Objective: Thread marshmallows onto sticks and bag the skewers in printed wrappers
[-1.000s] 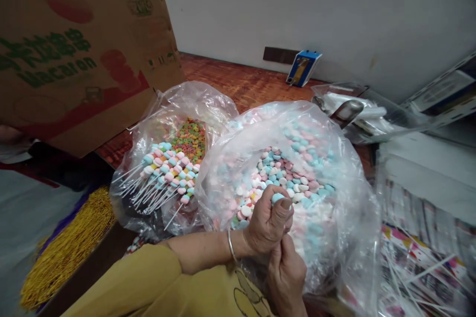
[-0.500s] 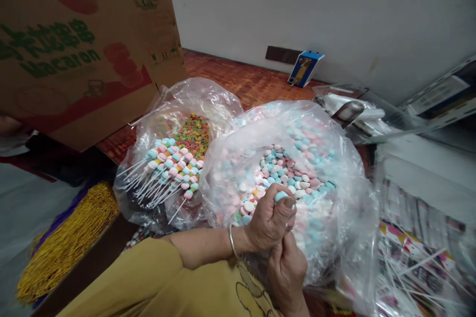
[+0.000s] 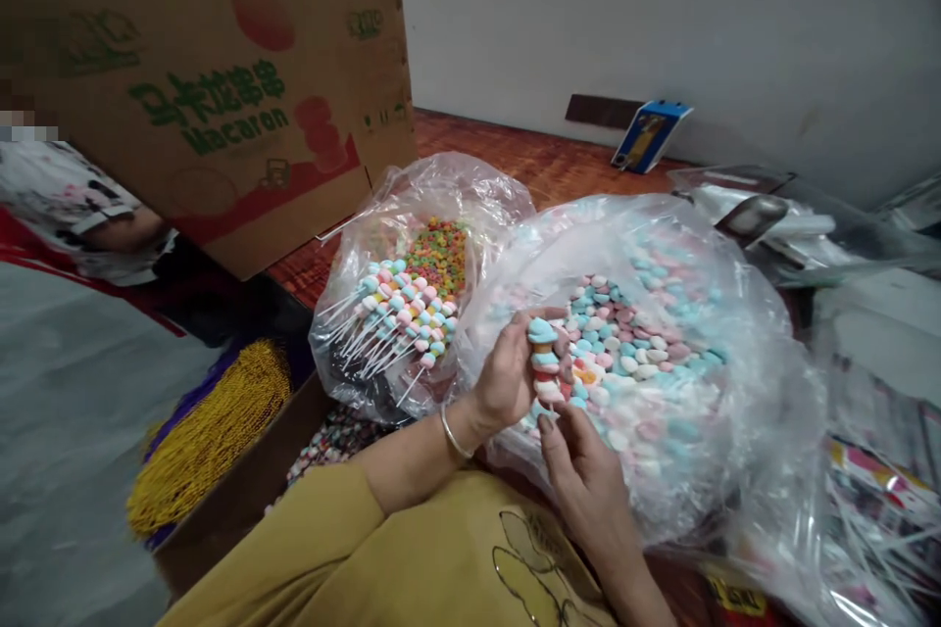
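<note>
My left hand (image 3: 509,374) and my right hand (image 3: 580,456) both grip a candy skewer (image 3: 545,362), a stick threaded with blue, pink and white pieces that stands upright between them. The left fingers curl round its upper part, and the right fingers pinch its lower end. The skewer is over the near rim of a big clear plastic bag of pastel candies (image 3: 647,353). Left of it, a smaller clear bag (image 3: 412,313) holds several finished skewers (image 3: 401,313) lying on small multicoloured candies.
A large cardboard box (image 3: 221,88) printed "Macaron" stands at the back left. Another person's arm (image 3: 110,225) shows at the left edge. A yellow tasselled bundle (image 3: 213,431) lies lower left. Clear packets and loose white sticks (image 3: 874,509) lie at right. A blue box (image 3: 651,132) leans against the wall.
My left hand has opened up from a tight fist over the stick, and the filled skewer now shows upright between both hands. The camera view has swung left.
</note>
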A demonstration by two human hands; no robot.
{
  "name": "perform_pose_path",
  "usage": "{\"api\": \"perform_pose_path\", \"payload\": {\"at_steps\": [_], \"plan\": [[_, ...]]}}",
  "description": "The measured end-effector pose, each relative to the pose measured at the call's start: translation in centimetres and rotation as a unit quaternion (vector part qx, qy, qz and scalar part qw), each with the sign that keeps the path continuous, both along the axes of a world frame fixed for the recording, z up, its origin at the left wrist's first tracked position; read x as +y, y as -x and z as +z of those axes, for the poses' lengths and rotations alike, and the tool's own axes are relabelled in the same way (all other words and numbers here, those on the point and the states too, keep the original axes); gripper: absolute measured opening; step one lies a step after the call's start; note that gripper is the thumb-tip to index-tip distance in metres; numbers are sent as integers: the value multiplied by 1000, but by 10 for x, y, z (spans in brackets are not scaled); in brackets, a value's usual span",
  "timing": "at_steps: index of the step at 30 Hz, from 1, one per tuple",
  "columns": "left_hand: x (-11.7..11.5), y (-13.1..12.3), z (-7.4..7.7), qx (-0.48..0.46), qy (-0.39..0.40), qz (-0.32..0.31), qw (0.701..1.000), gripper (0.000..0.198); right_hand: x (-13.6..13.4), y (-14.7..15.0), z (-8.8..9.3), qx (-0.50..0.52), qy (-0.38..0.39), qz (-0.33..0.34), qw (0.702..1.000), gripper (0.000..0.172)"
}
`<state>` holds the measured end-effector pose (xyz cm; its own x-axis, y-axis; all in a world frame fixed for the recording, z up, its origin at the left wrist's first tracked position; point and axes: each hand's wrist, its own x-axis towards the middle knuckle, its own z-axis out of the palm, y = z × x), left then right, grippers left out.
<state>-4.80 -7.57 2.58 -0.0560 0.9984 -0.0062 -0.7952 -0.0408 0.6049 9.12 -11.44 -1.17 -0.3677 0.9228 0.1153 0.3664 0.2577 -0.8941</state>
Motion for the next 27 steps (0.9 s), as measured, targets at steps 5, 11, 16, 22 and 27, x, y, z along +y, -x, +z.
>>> {"api": "perform_pose_path", "payload": {"at_steps": [5, 11, 16, 22, 27], "plan": [[-8, 9, -9, 14, -1, 35, 999, 42, -15, 6, -7, -20, -21, 13, 1000, 36], [-22, -8, -15, 38, 3, 52, 998, 38, -31, 14, -19, -11, -79, -22, 997, 34], [-23, -21, -20, 30, -24, 34, 999, 35, -34, 14, -28, -18, -124, -59, 990, 31], [-24, -20, -28, 60, -26, 26, 998, 38, -29, 14, -36, -18, -111, -52, 992, 36], [-27, 18, -17, 107, 43, 69, 991, 47, -17, 20, -32, -43, -66, 58, 995, 41]]}}
